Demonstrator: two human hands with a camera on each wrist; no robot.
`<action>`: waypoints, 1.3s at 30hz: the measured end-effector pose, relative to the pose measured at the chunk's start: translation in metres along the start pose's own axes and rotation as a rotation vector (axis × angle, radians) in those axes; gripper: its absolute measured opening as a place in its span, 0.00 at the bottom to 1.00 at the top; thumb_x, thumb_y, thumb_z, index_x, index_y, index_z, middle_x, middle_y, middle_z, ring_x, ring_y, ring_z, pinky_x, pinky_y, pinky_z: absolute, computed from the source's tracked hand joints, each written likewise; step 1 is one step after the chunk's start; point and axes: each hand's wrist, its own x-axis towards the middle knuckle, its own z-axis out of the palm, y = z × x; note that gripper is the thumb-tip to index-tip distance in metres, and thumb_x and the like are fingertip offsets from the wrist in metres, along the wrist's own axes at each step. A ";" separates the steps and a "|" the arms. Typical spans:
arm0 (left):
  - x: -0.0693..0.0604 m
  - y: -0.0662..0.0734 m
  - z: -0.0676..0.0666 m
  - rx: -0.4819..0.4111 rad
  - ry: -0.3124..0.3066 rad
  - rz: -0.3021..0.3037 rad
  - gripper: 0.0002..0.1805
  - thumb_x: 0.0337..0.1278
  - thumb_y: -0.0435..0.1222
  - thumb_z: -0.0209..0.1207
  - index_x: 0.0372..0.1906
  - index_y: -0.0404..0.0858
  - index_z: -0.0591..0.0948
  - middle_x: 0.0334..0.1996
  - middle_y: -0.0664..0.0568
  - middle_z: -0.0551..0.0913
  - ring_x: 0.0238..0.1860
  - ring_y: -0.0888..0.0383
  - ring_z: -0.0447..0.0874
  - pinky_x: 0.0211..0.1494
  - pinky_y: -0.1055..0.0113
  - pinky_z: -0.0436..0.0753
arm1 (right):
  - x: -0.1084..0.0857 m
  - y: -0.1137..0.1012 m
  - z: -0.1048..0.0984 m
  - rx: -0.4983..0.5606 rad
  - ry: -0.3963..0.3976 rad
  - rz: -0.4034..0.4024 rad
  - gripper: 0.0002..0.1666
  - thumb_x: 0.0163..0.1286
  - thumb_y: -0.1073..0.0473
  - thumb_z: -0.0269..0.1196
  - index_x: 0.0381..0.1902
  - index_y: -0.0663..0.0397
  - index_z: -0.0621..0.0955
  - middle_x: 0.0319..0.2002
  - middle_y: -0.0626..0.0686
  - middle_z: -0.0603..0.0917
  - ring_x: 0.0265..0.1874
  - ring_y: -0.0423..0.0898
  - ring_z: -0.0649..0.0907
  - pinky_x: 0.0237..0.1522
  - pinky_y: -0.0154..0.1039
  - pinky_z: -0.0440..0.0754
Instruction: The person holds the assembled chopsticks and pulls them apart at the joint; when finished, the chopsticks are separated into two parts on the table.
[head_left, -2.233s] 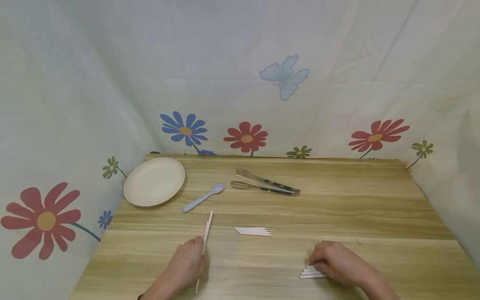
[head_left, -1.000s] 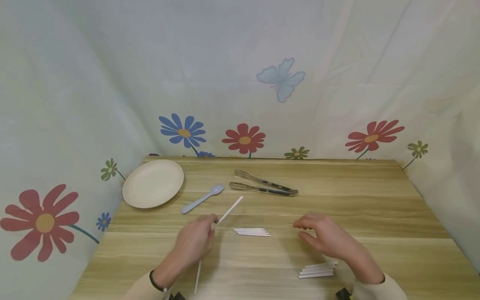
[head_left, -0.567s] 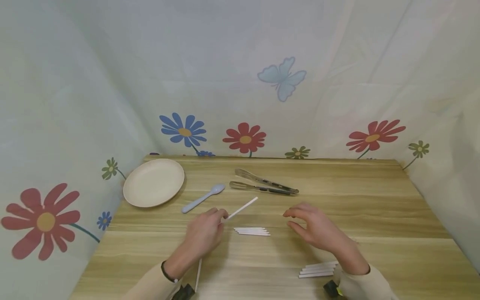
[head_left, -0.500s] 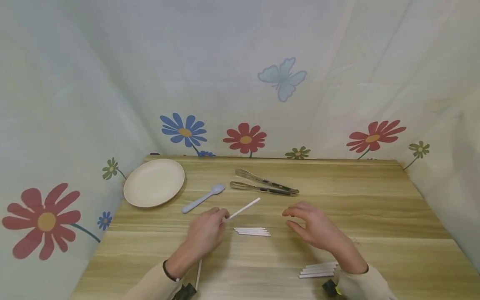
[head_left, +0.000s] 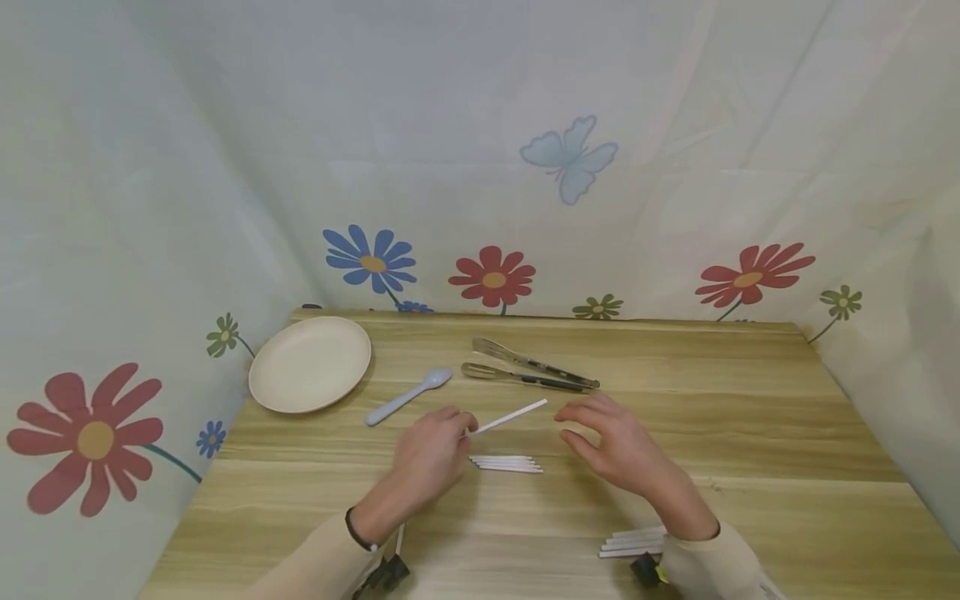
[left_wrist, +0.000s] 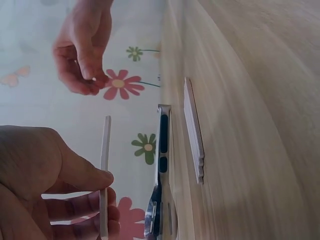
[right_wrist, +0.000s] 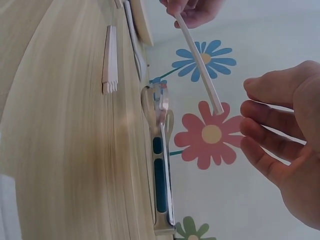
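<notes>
My left hand (head_left: pixel 431 454) pinches one end of a thin white stick (head_left: pixel 517 414) between thumb and fingers, holding it above the table. Its free end points right, toward my right hand (head_left: pixel 622 446). That hand hovers with fingers loosely bent and nothing between them, a small gap from the stick's tip, as the right wrist view confirms. Below the held stick lies a row of several shorter-looking white sticks (head_left: pixel 506 467). Another stack of white sticks (head_left: pixel 628 546) rests by my right forearm, partly covered by it. One more white stick (head_left: pixel 400 540) shows beside my left wrist, mostly hidden.
Metal tongs with dark grips (head_left: pixel 551 382) lie spread behind the hands. A pale blue spoon (head_left: pixel 408 397) is left of them, and a cream plate (head_left: pixel 309 364) sits at the back left corner. A flowered curtain (head_left: pixel 660 192) hangs behind the wooden table (head_left: pixel 787 400).
My left hand has lifted one stick off the table and carried it rightward, turning it more level. My right hand has left the right-hand stack and moved inward toward the stick's free end.
</notes>
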 end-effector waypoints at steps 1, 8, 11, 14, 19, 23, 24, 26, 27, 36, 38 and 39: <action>0.001 0.001 0.000 -0.003 -0.006 0.000 0.11 0.50 0.32 0.61 0.38 0.48 0.85 0.30 0.60 0.80 0.29 0.59 0.80 0.19 0.70 0.68 | 0.001 0.000 0.001 -0.002 0.005 -0.003 0.15 0.53 0.65 0.72 0.40 0.51 0.84 0.39 0.46 0.85 0.41 0.43 0.81 0.41 0.43 0.83; 0.005 0.009 0.000 -0.010 -0.037 0.000 0.10 0.50 0.31 0.63 0.37 0.47 0.86 0.31 0.59 0.81 0.33 0.57 0.81 0.24 0.67 0.74 | 0.006 -0.001 0.006 0.014 0.026 -0.033 0.16 0.51 0.66 0.73 0.39 0.53 0.85 0.39 0.47 0.85 0.40 0.44 0.81 0.41 0.44 0.82; 0.007 0.012 0.001 -0.001 -0.041 0.009 0.08 0.51 0.32 0.63 0.36 0.47 0.86 0.31 0.59 0.82 0.34 0.57 0.81 0.26 0.66 0.76 | 0.007 -0.002 0.010 0.029 0.023 -0.039 0.16 0.50 0.66 0.74 0.39 0.55 0.85 0.39 0.47 0.85 0.41 0.45 0.81 0.41 0.44 0.82; 0.008 0.015 0.002 -0.002 -0.037 0.024 0.08 0.51 0.33 0.63 0.36 0.47 0.87 0.31 0.59 0.82 0.35 0.57 0.81 0.28 0.67 0.76 | 0.008 -0.002 0.012 0.030 0.010 -0.034 0.15 0.51 0.65 0.73 0.39 0.55 0.85 0.39 0.48 0.85 0.41 0.44 0.80 0.41 0.44 0.81; 0.011 0.019 0.003 -0.023 -0.027 0.058 0.07 0.52 0.33 0.64 0.35 0.47 0.87 0.31 0.59 0.81 0.34 0.58 0.80 0.30 0.67 0.77 | 0.009 -0.004 0.014 0.031 -0.023 -0.025 0.13 0.55 0.63 0.72 0.40 0.54 0.84 0.40 0.48 0.85 0.41 0.44 0.80 0.41 0.42 0.82; 0.014 0.022 0.002 -0.014 -0.024 0.097 0.06 0.53 0.33 0.64 0.35 0.46 0.86 0.31 0.59 0.81 0.34 0.59 0.79 0.31 0.67 0.78 | 0.010 -0.004 0.016 0.027 -0.041 -0.026 0.11 0.57 0.62 0.71 0.40 0.54 0.84 0.40 0.48 0.85 0.42 0.45 0.80 0.41 0.42 0.82; 0.015 0.023 0.002 -0.007 -0.023 0.105 0.06 0.53 0.33 0.63 0.35 0.46 0.86 0.31 0.59 0.81 0.34 0.59 0.79 0.32 0.67 0.78 | 0.010 -0.004 0.017 0.022 -0.044 -0.027 0.11 0.57 0.62 0.71 0.39 0.54 0.84 0.40 0.48 0.85 0.41 0.45 0.80 0.41 0.42 0.82; 0.015 0.024 0.001 0.004 -0.020 0.123 0.06 0.53 0.33 0.63 0.35 0.46 0.87 0.31 0.59 0.82 0.35 0.59 0.79 0.32 0.67 0.79 | 0.011 -0.004 0.018 0.011 -0.045 -0.032 0.11 0.56 0.63 0.72 0.38 0.55 0.85 0.39 0.49 0.85 0.41 0.45 0.81 0.41 0.42 0.82; 0.015 0.025 0.001 0.009 -0.018 0.132 0.06 0.54 0.33 0.63 0.35 0.46 0.87 0.31 0.59 0.82 0.35 0.59 0.79 0.33 0.67 0.79 | 0.011 -0.004 0.019 0.006 -0.043 -0.035 0.11 0.55 0.64 0.72 0.37 0.55 0.85 0.38 0.49 0.85 0.41 0.46 0.81 0.41 0.43 0.82; 0.016 0.027 0.002 0.005 0.026 0.186 0.06 0.54 0.33 0.63 0.34 0.45 0.87 0.31 0.59 0.83 0.34 0.59 0.79 0.34 0.67 0.79 | 0.010 -0.006 0.024 -0.031 -0.004 -0.077 0.09 0.53 0.70 0.71 0.32 0.56 0.85 0.32 0.48 0.84 0.36 0.46 0.81 0.39 0.42 0.81; 0.016 0.026 0.004 0.001 0.052 0.212 0.05 0.54 0.33 0.63 0.33 0.45 0.87 0.30 0.58 0.83 0.34 0.59 0.79 0.35 0.67 0.79 | 0.010 -0.007 0.026 -0.045 0.002 -0.076 0.08 0.54 0.71 0.69 0.32 0.56 0.84 0.32 0.49 0.83 0.35 0.46 0.80 0.39 0.42 0.81; 0.015 0.026 0.005 -0.008 0.068 0.226 0.05 0.54 0.32 0.64 0.33 0.44 0.87 0.30 0.58 0.83 0.33 0.59 0.79 0.35 0.67 0.79 | 0.009 -0.008 0.027 -0.054 0.003 -0.069 0.08 0.55 0.71 0.69 0.32 0.56 0.83 0.32 0.49 0.82 0.35 0.46 0.80 0.39 0.41 0.81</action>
